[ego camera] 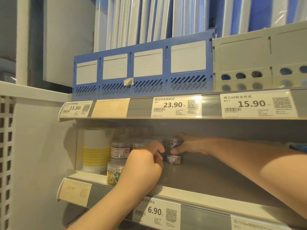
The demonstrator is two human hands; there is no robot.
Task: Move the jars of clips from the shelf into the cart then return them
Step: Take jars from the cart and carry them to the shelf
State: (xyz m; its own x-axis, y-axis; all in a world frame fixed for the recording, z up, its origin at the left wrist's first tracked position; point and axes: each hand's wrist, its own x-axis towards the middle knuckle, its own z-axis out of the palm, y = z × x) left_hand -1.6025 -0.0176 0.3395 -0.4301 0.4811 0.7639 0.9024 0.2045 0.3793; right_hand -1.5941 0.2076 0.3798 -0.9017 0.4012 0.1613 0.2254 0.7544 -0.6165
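Jars of clips: at least five in view, all on the lower shelf point(207, 176), at its left end.
- Top jar point(172, 144), silver clips: stands stacked on a red-labelled bottom jar point(173, 159). The right grip point(187, 145) has its fingers and thumb curled round it.
- Left grip point(144, 161): fingers curled, close against the left side of the stack. Whether it pinches a jar or only steadies one cannot be told.
- Labelled jar point(118, 151) and clear jars behind it: standing upright, untouched.
- Coloured-clip jar point(113, 175): at the front edge, partly hidden by the left wrist.
- Striped box point(94, 150): at the far left, beside the jars.

Progress: no cart is identifiable and no jar is seen off the shelf. The shelf is bare to the right of the stack. This one view does not settle whether the top jar is being lifted off or set back, so the stage is undetermined; either way, work remains.
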